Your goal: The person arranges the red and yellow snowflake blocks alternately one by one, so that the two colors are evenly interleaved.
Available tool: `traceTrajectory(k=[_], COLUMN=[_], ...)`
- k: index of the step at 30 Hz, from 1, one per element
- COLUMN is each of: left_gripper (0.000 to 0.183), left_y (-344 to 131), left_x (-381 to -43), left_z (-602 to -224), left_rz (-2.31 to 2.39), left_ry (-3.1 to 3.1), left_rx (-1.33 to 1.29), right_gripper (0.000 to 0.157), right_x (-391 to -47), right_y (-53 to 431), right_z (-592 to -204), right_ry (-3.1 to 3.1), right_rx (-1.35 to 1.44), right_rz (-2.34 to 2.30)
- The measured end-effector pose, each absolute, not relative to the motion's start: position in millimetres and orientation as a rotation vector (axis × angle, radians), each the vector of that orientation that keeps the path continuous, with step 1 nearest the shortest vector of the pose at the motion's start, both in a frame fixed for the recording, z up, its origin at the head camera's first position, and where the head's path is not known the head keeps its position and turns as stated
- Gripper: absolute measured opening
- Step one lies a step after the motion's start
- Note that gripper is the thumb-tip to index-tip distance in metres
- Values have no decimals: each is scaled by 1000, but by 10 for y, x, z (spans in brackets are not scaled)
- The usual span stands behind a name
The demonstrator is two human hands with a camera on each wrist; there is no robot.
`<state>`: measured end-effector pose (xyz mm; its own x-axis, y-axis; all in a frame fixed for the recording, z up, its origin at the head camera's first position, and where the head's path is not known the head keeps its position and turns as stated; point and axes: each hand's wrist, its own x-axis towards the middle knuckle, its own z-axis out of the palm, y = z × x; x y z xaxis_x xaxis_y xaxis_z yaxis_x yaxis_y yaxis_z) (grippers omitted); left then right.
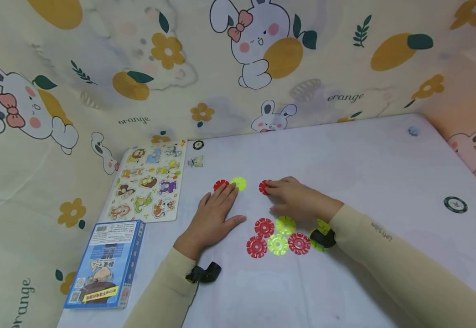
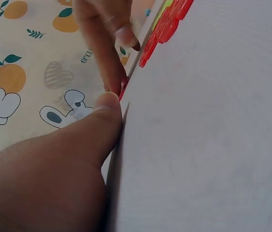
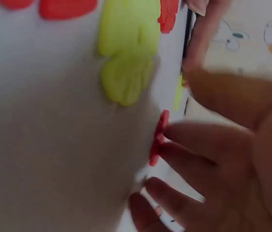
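Observation:
In the head view my left hand (image 1: 215, 216) lies palm down on the table, fingers extended and thumb out to the side. Its fingertips are right at a red notched plastic disc (image 1: 220, 184) and a yellow-green disc (image 1: 239, 183). My right hand (image 1: 297, 198) has its fingertips on another red disc (image 1: 263, 187), partly covered by them. In the right wrist view, extended fingers touch the edge of this red disc (image 3: 159, 137). Nearer me lie several linked red and yellow-green discs (image 1: 277, 244), the rightmost partly hidden by the right wrist camera.
An animal sticker board (image 1: 149, 182) and a blue box (image 1: 108, 259) lie at the left. A black round chip (image 1: 198, 145) and a small figure piece (image 1: 196, 161) sit behind. At the right are another black chip (image 1: 455, 204) and a small blue object (image 1: 413, 131).

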<state>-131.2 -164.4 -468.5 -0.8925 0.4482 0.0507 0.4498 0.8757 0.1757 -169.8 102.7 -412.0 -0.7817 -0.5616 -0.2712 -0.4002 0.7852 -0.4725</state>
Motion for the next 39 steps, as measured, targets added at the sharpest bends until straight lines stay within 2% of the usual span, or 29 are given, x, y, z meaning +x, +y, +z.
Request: traceTrajectory(k=[3,6,20,39], left_gripper=[83,83,85,86], left_y=[-1643,-1641,-1647,-1653], left_x=[-1313,-1311,-1289,-1302], left_z=[-4668,-4658,-4661,-4684], left_rz=[-287,-294,-326,-305], left_ry=[-3036,-3034,-3048,-3038], left_rx=[-727,-728,-728,-737], right_gripper=[78,81,88,98], right_x=[-1639,-1638,-1851,-1880], right_y=[995,963,709,750], right_z=[-4090,-4095,-4118,-4062], right_ry=[2568,2584,2489,2405], right_rx=[-823,-855,-868,-779], right_rz=[-296,-215,-292,-384])
